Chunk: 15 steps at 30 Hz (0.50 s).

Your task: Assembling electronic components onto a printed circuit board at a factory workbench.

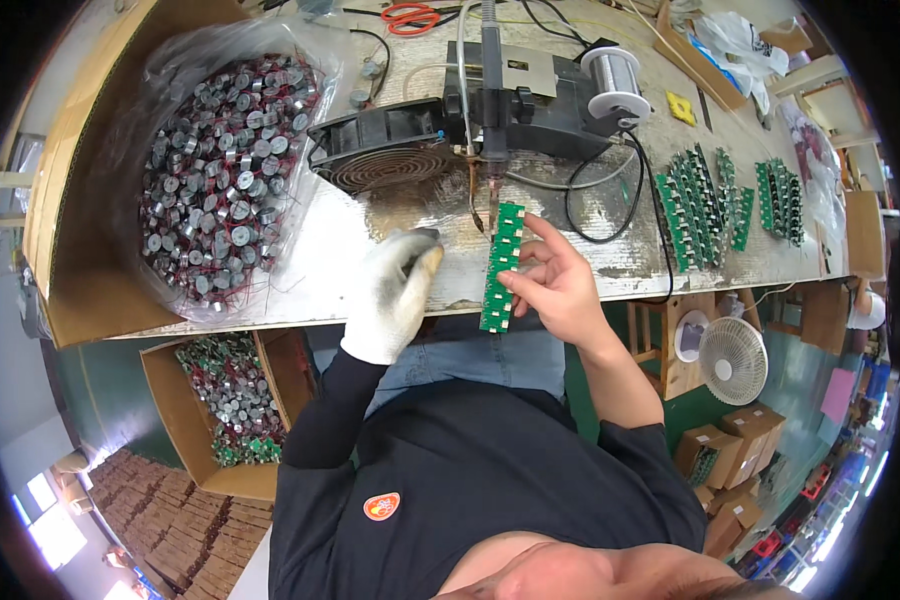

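My bare right hand (560, 285) grips a long green circuit board strip (502, 265) between thumb and fingers, held upright above the table's near edge. Small pale parts run along one side of the strip. Its top end is just under the tip of a soldering iron (493, 110) mounted upright; whether they touch I cannot tell. To the left of the strip, my left hand (390, 295) wears a white glove, with its fingers curled against the thumb. Something dark grey shows at those fingertips, too small to name.
A plastic-lined box of small round metal parts with red wires (225, 190) stands left. Behind the iron are a black fan (390, 150) and a solder wire spool (615, 80). Several board strips (695, 210) lie right. A lower carton (205, 475) holds boards with wired parts.
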### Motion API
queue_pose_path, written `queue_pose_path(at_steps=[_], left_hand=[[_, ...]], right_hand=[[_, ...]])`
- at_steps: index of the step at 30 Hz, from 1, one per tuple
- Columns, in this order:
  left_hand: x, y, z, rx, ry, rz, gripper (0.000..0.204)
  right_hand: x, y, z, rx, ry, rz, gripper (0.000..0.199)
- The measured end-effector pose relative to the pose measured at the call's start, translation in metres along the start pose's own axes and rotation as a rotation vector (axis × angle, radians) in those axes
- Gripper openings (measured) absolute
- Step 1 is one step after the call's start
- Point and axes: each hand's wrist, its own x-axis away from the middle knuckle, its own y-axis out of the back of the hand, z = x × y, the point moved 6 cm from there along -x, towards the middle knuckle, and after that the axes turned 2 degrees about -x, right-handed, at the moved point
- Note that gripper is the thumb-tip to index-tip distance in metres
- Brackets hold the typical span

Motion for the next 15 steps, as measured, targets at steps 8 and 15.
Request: queue_pose_path(at_steps=[8,15], left_hand=[[0.006,-0.031,0.017,0.601,0.399,0.181,0.022],[0.009,-0.042,0.012,0.734,0.483,0.191,0.023]], right_hand=[[0.008,-0.005,-0.002,-0.023,0.003,0.017,0.068],[0.012,-0.007,-0.004,-0.03,0.006,0.035,0.067]])
